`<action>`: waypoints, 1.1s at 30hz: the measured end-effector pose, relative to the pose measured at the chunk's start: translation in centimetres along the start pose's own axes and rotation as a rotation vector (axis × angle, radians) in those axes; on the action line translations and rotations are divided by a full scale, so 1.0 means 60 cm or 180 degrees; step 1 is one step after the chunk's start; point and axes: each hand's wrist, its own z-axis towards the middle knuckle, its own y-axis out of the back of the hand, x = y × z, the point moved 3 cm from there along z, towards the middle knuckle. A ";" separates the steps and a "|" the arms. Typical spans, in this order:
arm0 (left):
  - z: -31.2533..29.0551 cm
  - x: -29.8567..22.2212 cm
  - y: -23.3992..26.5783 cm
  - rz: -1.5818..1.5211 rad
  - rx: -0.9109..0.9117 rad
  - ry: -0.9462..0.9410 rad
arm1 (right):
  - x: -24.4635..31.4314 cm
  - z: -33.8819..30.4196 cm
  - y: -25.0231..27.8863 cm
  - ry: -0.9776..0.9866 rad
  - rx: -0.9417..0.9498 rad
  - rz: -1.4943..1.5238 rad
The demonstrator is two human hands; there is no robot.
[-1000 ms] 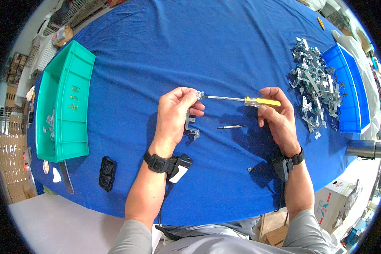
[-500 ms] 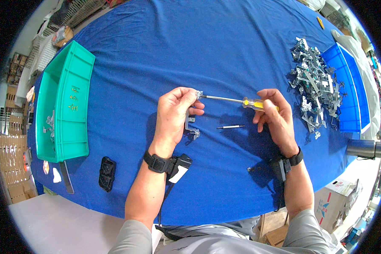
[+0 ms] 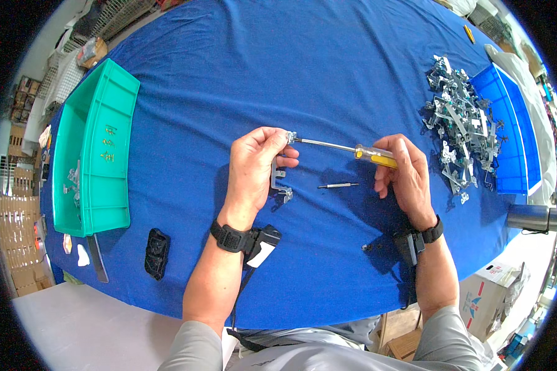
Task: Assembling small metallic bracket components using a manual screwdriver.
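Between thumb and fingers, my left hand [image 3: 254,161] pinches a silvery metal bracket [image 3: 280,184], whose lower arm hangs below the palm. My right hand [image 3: 408,176] is closed on the yellow and clear handle of a screwdriver [image 3: 375,156]. The shaft runs level to the left, its tip meeting the bracket's upper end at my left fingertips. A screw there is too small to make out. Below the shaft, a thin double-ended bit [image 3: 338,185] lies on the blue cloth.
A green bin [image 3: 108,154] holding a few metal parts stands at left, with a black molded tray [image 3: 157,254] nearby. At right, a heap of metal brackets [image 3: 461,123] lies against a blue bin [image 3: 507,133]. A yellow-orange tool [image 3: 469,34] rests at the far right.
My right hand's fingers have shifted around the handle, which has turned to show its yellow side differently. My left hand and the bracket have stayed in place.
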 end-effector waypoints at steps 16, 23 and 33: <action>0.000 0.000 0.000 -0.0205 -0.0041 -0.0023 | 0.001 0.003 -0.002 0.0303 0.0015 -0.0134; 0.000 -0.001 0.001 0.0039 0.0088 0.0028 | 0.001 0.001 -0.012 0.0416 -0.0180 -0.0077; 0.001 0.001 0.002 -0.0052 0.0042 0.0027 | 0.003 0.004 -0.019 0.0631 -0.0378 -0.0272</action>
